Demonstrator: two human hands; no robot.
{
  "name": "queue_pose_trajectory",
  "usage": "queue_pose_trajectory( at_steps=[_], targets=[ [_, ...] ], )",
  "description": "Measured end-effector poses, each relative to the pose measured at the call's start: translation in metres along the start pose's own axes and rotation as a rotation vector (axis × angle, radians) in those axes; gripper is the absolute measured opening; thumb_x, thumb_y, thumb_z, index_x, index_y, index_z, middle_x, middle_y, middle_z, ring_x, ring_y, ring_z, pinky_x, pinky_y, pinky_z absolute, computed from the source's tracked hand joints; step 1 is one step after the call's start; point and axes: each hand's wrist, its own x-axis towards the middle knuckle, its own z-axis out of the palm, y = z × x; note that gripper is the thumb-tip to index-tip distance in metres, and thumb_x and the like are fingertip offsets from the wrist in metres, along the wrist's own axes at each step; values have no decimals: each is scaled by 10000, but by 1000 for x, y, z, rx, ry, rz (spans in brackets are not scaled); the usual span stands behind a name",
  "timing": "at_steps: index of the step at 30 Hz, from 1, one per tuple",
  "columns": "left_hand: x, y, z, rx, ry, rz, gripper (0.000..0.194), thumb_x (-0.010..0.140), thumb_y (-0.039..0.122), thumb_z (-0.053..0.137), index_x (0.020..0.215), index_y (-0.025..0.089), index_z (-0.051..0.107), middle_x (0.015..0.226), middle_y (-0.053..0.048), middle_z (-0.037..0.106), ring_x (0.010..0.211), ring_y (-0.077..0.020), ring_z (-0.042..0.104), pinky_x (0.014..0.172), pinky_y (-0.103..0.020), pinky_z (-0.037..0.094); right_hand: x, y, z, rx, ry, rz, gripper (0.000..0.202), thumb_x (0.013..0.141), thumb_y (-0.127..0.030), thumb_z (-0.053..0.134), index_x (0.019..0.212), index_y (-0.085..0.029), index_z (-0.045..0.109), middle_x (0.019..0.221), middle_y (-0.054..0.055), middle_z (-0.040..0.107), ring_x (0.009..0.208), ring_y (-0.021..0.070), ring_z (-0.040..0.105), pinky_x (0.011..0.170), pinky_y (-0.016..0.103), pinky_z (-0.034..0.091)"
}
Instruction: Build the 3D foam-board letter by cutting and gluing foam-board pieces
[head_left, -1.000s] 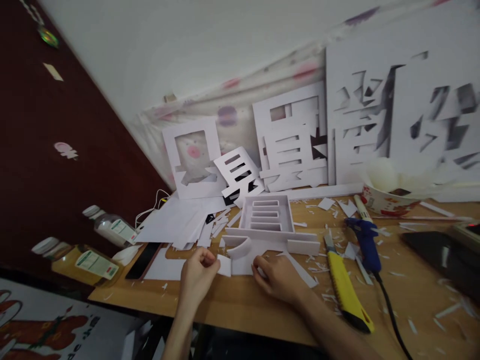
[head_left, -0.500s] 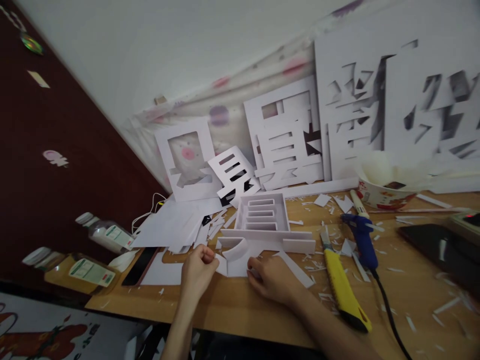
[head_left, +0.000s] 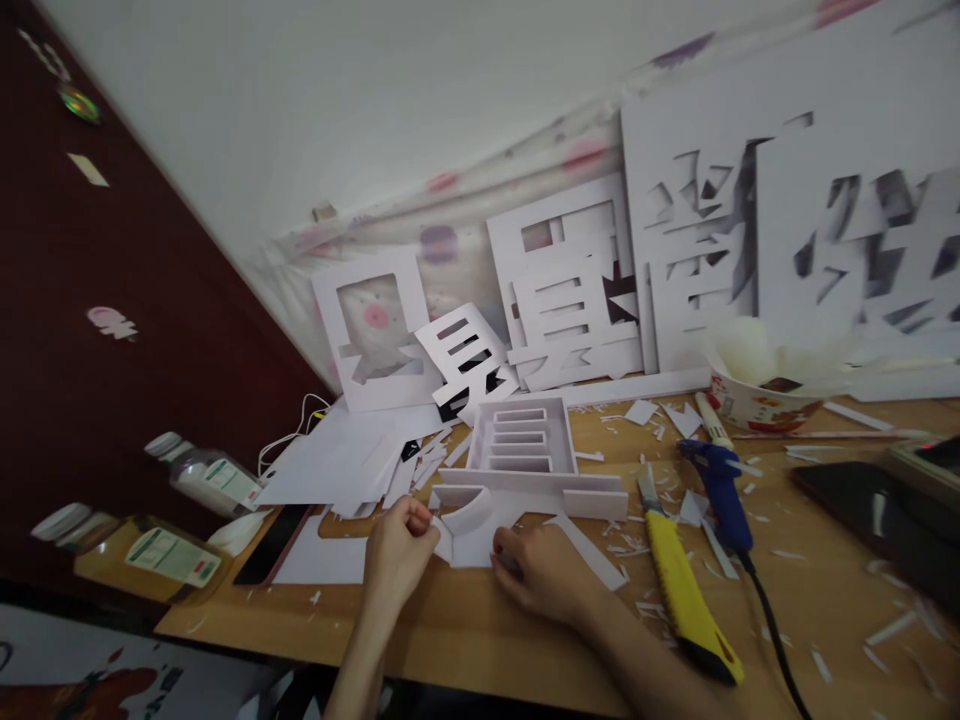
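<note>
We count two hands, one white letter (head_left: 517,492) with three slots, two bottles (head_left: 169,552), one phone (head_left: 271,545), one knife (head_left: 682,595), one glue gun (head_left: 724,495) and one bowl (head_left: 765,408). The letter lies in the middle of the table (head_left: 450,640), and bare wood runs between it and the near edge. On the right, scattered scraps and the knife limit our room; on the left, the phone lies beyond a flat white sheet (head_left: 322,560). Our left hand (head_left: 401,555) has a narrow grip, pinching a small white strip (head_left: 443,540) at the letter's near left. Our right hand (head_left: 544,575) curls its fingers by the letter's near right; we cannot tell what it holds
</note>
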Motion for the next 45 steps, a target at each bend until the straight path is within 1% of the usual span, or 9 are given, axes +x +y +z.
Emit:
queue_pose_trajectory(
  at_steps=[11,21,28,34,45],
  targets=[
    [-1,4,0,30,-29,20,103,648,136,563,700,222,544,607,39,595,624,-177,590,621,-262,398,1,0,0,16,4,-5,212,907,-329,475,889,-201,642,819,81,729,673,178,602,571,322,158],
    [-2,7,2,54,-56,15,130,665,102,576,711,218,540,602,54,568,614,-161,569,615,-252,390,0,1,0,37,-19,6,225,904,-341,468,894,-201,645,822,80,729,672,176,602,572,327,158],
    [-3,10,3,66,-46,0,156,675,74,584,753,207,568,614,54,578,628,-163,584,622,-247,393,2,1,0,43,-24,9,225,907,-339,462,883,-201,639,823,75,726,677,170,600,574,322,170],
    [-5,11,3,81,-28,5,163,682,85,603,792,204,583,615,58,569,642,-166,581,632,-245,385,0,0,-2,43,-22,14,245,909,-353,452,900,-202,645,835,94,724,683,184,605,574,329,159],
    [-4,11,5,87,-45,19,198,690,63,582,826,207,580,606,58,580,646,-172,594,641,-249,387,1,0,2,43,-16,13,218,906,-327,457,859,-198,626,806,77,724,658,163,594,565,321,153]
  ],
)
